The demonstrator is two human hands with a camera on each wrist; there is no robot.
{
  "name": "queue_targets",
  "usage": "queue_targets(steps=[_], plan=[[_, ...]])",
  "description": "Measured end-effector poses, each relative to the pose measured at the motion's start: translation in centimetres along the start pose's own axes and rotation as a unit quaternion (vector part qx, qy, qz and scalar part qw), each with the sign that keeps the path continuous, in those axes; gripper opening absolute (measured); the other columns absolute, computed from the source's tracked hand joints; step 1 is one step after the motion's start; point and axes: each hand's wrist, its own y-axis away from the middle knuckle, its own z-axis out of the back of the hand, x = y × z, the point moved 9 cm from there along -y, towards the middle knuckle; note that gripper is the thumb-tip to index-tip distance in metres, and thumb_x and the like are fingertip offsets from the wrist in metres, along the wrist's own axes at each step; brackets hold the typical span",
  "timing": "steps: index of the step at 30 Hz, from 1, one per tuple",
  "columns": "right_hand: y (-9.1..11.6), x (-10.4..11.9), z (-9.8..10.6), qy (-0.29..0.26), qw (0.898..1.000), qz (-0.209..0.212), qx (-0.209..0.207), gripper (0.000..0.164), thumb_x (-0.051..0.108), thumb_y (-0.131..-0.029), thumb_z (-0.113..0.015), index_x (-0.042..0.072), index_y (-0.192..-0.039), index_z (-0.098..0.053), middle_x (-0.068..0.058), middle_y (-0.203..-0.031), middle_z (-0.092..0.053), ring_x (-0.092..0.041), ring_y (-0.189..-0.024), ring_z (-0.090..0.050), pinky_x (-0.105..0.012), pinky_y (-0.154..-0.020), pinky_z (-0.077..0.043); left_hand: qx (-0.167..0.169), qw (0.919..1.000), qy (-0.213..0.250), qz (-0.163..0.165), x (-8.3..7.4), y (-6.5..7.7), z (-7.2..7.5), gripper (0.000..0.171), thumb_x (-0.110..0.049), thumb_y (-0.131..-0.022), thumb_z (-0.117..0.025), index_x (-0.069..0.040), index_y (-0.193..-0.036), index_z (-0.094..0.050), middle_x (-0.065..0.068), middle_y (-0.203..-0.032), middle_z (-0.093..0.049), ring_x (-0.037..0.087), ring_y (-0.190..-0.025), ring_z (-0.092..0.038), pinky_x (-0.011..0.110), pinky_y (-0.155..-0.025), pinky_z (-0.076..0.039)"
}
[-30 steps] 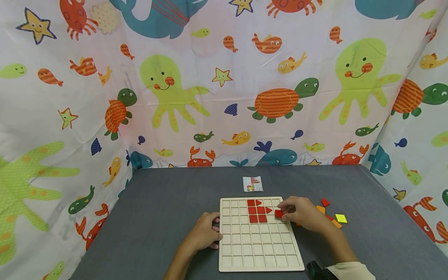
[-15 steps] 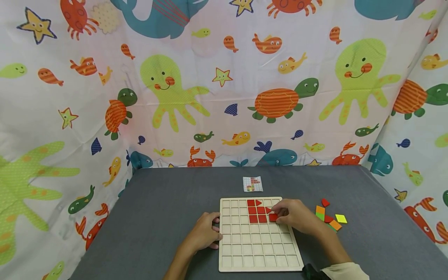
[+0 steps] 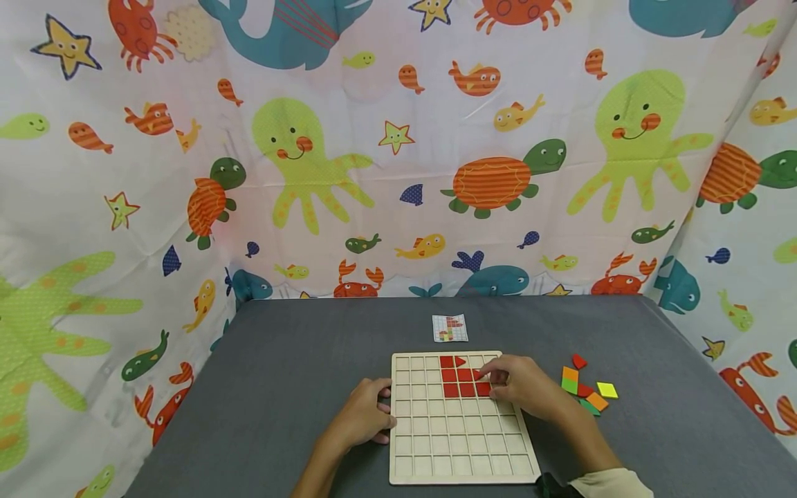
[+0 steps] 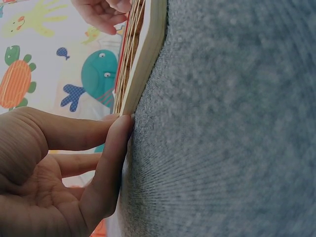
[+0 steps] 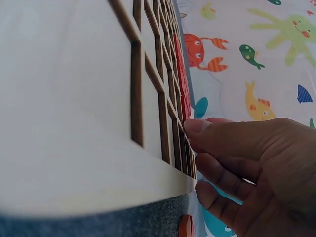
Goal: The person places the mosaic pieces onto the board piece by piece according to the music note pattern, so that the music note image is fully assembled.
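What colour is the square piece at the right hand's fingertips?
The square piece is red, seen best in the head view.

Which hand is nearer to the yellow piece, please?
Right. The right hand is left of the yellow piece, over the board's right edge; the left hand is farther left, at its left edge.

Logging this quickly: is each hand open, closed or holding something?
Left hand: holding the wooden board by its edge.
Right hand: at the rightmost red square; cannot tell whether gripping.
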Motion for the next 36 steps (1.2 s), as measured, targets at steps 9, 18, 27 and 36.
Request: queue_targets(steps=[9,18,27,36], plan=[[0.2,-0.8,0.6,-0.015,1.0,-0.018,0.0,0.029,0.009,-0.091,-0.082,0.009,-0.12,-0.077,0.005,-0.091,-0.067,-0.011,-0.083,-0.06,-0.025,-0.069,-0.054,-0.002,1.0,0.001,0.0,-0.1,0.0,-0.1,0.073,0.017,-0.082,-0.074,0.009,-0.15,-0.05,0.018,-0.125,-0.052,0.025,-0.096,-0.061,0.037,-0.054,-0.065],[0.9,-2.1,2.7,-0.041,0.997,-0.05,-0.038,0.032,0.007,-0.091,-0.082,0.003,-0.122,-0.075,0.0,-0.094,-0.069,-0.017,-0.086,-0.062,-0.025,-0.067,-0.054,0.0,1.0,0.001,0.002,-0.2,0.0,-0.1,0.074,0.017,-0.082,-0.075,0.008,-0.151,-0.049,0.018,-0.126,-0.051,0.026,-0.097,-0.06,0.037,-0.054,-0.066],[1.7,-3.8,4.1,-0.025,0.993,-0.1,-0.058,0.036,0.01,-0.091,-0.083,0.007,-0.126,-0.074,-0.002,-0.102,-0.071,-0.02,-0.093,-0.063,-0.03,-0.074,-0.058,0.002,1.0,0.002,-0.006,-0.2,0.0,0.0,0.073,0.017,-0.082,-0.074,0.01,-0.151,-0.049,0.019,-0.126,-0.051,0.026,-0.097,-0.059,0.037,-0.054,-0.066],[2.4,-5.2,5.1,-0.02,0.993,-0.095,-0.069,0.036,0.013,-0.091,-0.083,0.007,-0.125,-0.074,-0.002,-0.105,-0.073,-0.02,-0.096,-0.064,-0.03,-0.076,-0.058,0.01,0.9998,0.004,-0.018,-0.1,-0.1,0.0,0.073,0.016,-0.083,-0.073,0.012,-0.151,-0.047,0.02,-0.127,-0.052,0.027,-0.098,-0.06,0.038,-0.055,-0.066]])
